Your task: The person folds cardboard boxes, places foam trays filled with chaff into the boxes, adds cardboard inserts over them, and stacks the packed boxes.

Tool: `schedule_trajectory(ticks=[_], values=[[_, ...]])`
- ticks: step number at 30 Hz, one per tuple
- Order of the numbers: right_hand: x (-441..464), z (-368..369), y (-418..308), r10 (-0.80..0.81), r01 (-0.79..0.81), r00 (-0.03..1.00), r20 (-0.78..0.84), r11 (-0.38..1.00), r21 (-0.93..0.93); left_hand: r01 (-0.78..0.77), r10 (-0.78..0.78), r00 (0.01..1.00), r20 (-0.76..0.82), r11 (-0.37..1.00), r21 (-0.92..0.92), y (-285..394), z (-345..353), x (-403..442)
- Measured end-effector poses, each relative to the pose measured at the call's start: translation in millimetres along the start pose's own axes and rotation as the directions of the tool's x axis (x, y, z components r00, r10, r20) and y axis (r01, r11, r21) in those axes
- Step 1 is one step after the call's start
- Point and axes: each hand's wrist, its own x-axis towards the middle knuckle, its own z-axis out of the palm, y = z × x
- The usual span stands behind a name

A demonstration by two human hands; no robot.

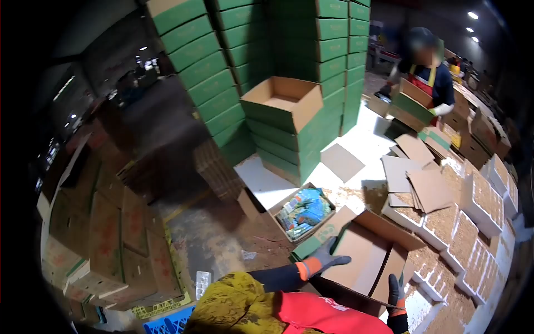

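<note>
In front of me a cardboard box [356,257] with raised flaps stands tilted, its brown inside facing up. My left hand [325,260], in a grey glove with an orange cuff, lies at the box's left side, thumb and fingers stretched apart over its inner panel. On the near right side, my right hand [396,293] grips the box wall, its lower part partly hidden. Just beyond the box, a shallow carton [289,234] holds blue-green printed plastic packaging [306,209].
Green boxes [208,83] rise in tall stacks ahead, with an open box [283,103] on a shorter stack. White trays [467,261] of brown granular material fill the right side. Cardboard sheets [428,189] lie on some trays. Another person [425,83] handles a box. Cartons [111,239] stand left.
</note>
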Motion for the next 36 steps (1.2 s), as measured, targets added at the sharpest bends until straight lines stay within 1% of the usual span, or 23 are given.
schedule_trajectory(ticks=[2, 3, 5, 8, 9, 10, 12, 14, 16, 17, 18, 19, 20, 21, 23, 25, 26, 27, 29, 31, 32, 35, 36], values=[[-5.0, -1.0, -14.0, 0.033, -0.033, 0.999, 0.013, 0.999, 0.027, -0.066, 0.066, 0.998, -0.01, 0.997, -0.029, 18.3, -14.9, -1.7], [1.6, 0.1, -13.1, 0.11, -0.101, 0.993, -0.043, 0.98, 0.172, -0.151, 0.186, 0.974, 0.128, 0.959, -0.241, 32.9, -35.3, 8.9], [19.9, 24.9, -24.5, 0.128, -0.091, 0.99, -0.056, 0.894, 0.438, -0.337, 0.406, 0.914, 0.008, 0.769, -0.543, 62.5, -86.2, 4.1], [76.4, 90.9, -60.3, -0.027, -0.012, 0.998, 0.048, 0.745, 0.667, -0.524, 0.395, 0.759, -0.518, -0.102, -0.846, 2.9, -190.5, 103.5], [105.1, 115.0, -79.2, -0.047, -0.038, 0.994, 0.098, 0.694, 0.719, -0.827, 0.396, 0.563, -0.726, 0.259, -0.5, 6.0, -243.0, 111.1], [130.8, 138.7, -95.2, -0.072, -0.07, 0.986, 0.15, 0.641, 0.765, -0.841, 0.49, 0.302, -0.818, 0.541, 0.014, 10.0, -301.6, 114.3], [186.5, 165.2, -96.7, -0.292, 0.026, 0.935, 0.2, 0.621, 0.784, -0.599, 0.51, 0.093, -0.855, 0.715, 0.361, 34.2, -383.6, 125.9], [225.4, 223.4, -135.3, -0.287, -0.018, 0.922, 0.261, 0.64, 0.768, -0.661, 0.314, 0.084, -0.946, 0.728, 0.182, 37.0, -467.8, 163.1], [248.7, 280.0, -168.2, -0.281, -0.182, 0.851, 0.444, 0.635, 0.751, -0.753, 0.491, 0.406, -0.771, 0.658, 0.023, 32.0, -511.8, 170.9], [270.4, 297.1, -173.8, -0.399, -0.105, 0.756, 0.519, 0.709, 0.698, -0.697, 0.482, 0.484, -0.73, 0.717, 0.011, 32.4, -514.7, 177.5], [280.0, 318.5, -177.7, -0.396, -0.041, 0.781, 0.483, 0.74, 0.672, -0.637, 0.469, 0.559, -0.684, 0.771, 0.009, 33.4, -517.2, 183.5], [287.6, 336.0, -179.6, -0.398, 0.027, 0.803, 0.443, 0.767, 0.641, -0.474, 0.359, 0.563, -0.745, 0.878, 0.064, 35.6, -507.7, 192.9], [303.6, 348.3, -175.1, -0.429, 0.111, 0.793, 0.433, 0.8, 0.589, -0.554, 0.372, 0.526, -0.765, 0.832, 0.024, 41.6, -502.0, 192.7], [332.1, 352.8, -163.1, -0.461, 0.197, 0.783, 0.417, 0.82, 0.537, -0.522, 0.478, 0.545, -0.689, 0.837, 0.168, -29.8, -528.9, 324.0], [383.8, 354.2, -157.3, -0.461, 0.293, 0.717, 0.522, 0.88, 0.375, -0.593, 0.47, 0.562, -0.681, 0.803, 0.065, -28.5, -519.1, 318.1], [383.2, 395.9, -178.1, -0.264, 0.197, 0.681, 0.683, 0.964, 0.176, -0.65, 0.473, 0.581, -0.663, 0.76, -0.028, -26.6, -503.9, 293.8], [355.2, 446.3, -192.1, -0.052, -0.125, 0.823, 0.566, 0.954, 0.271, -0.65, 0.46, 0.542, -0.703, 0.76, -0.004, -29.1, -498.7, 286.5], [374.9, 447.9, -170.9, -0.003, -0.124, 0.918, 0.397, 0.948, 0.292, -0.65, 0.449, 0.503, -0.738, 0.76, 0.02, -32.7, -492.7, 280.1], [409.8, 448.6, -135.1, -0.289, 0.196, 0.882, 0.372, 0.943, 0.267, -0.592, 0.416, 0.441, -0.795, 0.801, 0.091, -29.6, -482.5, 269.3], [401.6, 448.1, -136.1, -0.186, 0.126, 0.963, 0.198, 0.952, 0.278, -0.459, 0.383, 0.394, -0.835, 0.87, 0.182, -12.9, -478.9, 251.8], [387.3, 439.5, -142.4, -0.157, 0.095, 0.959, 0.238, 0.963, 0.253, -0.504, 0.365, 0.498, -0.787, 0.86, 0.08, -4.9, -479.5, 238.1], [359.0, 416.4, -151.9, -0.26, 0.126, 0.848, 0.462, 0.945, 0.301, -0.525, 0.458, 0.46, -0.76, 0.831, 0.183, 0.5, -484.2, 233.6], [340.8, 398.9, -147.9, -0.236, 0.121, 0.889, 0.392, 0.948, 0.295, -0.466, 0.396, 0.483, -0.781, 0.871, 0.153, 9.1, -479.4, 222.7]])
